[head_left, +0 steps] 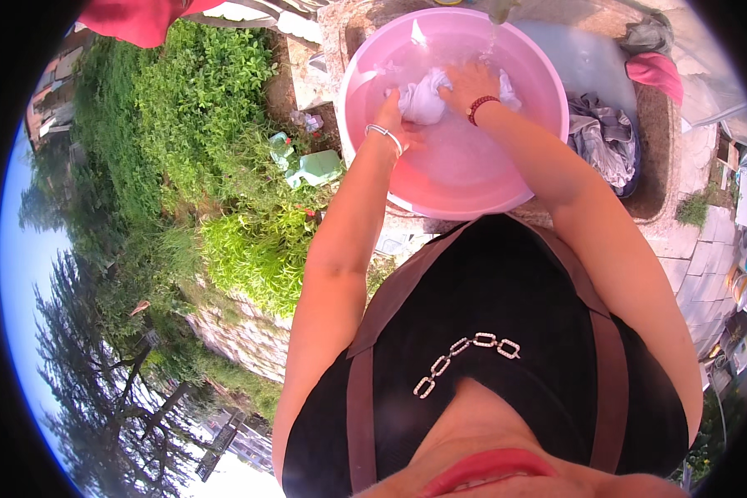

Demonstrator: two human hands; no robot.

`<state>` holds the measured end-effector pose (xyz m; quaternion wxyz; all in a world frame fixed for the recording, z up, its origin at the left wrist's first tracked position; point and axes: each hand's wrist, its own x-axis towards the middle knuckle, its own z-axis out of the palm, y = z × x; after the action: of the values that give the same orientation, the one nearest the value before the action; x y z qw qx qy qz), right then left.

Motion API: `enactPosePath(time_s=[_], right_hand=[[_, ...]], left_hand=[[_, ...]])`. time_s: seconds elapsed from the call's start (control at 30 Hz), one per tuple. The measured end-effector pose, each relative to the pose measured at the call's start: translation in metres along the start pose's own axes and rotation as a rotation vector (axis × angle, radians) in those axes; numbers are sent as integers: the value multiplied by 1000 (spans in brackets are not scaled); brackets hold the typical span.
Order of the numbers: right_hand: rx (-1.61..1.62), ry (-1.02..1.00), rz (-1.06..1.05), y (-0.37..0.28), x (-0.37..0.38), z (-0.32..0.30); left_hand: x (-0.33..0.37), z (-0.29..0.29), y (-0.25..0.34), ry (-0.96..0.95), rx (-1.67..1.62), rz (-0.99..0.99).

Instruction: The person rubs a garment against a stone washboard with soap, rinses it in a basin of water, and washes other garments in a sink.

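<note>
A large pink plastic basin [552,145] stands in front of me, holding cloudy, soapy water. In the water lies a wet white cloth [423,98], bunched up. My left hand [398,123], with a silver bangle at its wrist, grips the near left end of this cloth. On the cloth's right side is my right hand [471,85], closed on the fabric, a dark red bead bracelet at its wrist. Some fingertips are hidden by cloth and water. Another bit of white fabric [509,90] shows just right of my right hand.
The basin rests on a stone washing trough [660,158]. Right of it, grey and dark wet clothes [603,141] lie in a bluish tub, with a pink cloth [656,75] on the trough's far right edge. A green plastic jug [315,168] and leafy plants [199,108] stand left.
</note>
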<state>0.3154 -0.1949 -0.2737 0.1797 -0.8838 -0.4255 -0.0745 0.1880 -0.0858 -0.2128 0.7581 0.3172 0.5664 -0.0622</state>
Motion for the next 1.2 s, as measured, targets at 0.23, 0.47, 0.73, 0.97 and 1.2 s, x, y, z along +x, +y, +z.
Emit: enactPosePath(time_s=[0.23, 0.47, 0.73, 0.97, 1.2], right_hand=[[1159, -601, -78, -79, -13, -118], [691, -184, 27, -33, 30, -65], [111, -278, 434, 25, 18, -1], [941, -500, 174, -39, 6, -66], [1110, -272, -66, -51, 38, -183]], left_hand=[[9, -24, 7, -319, -219, 194], [-47, 32, 2, 13, -90, 315], [-27, 1, 15, -24, -36, 60], [31, 17, -9, -267, -75, 79], [-48, -14, 27, -505, -94, 262]])
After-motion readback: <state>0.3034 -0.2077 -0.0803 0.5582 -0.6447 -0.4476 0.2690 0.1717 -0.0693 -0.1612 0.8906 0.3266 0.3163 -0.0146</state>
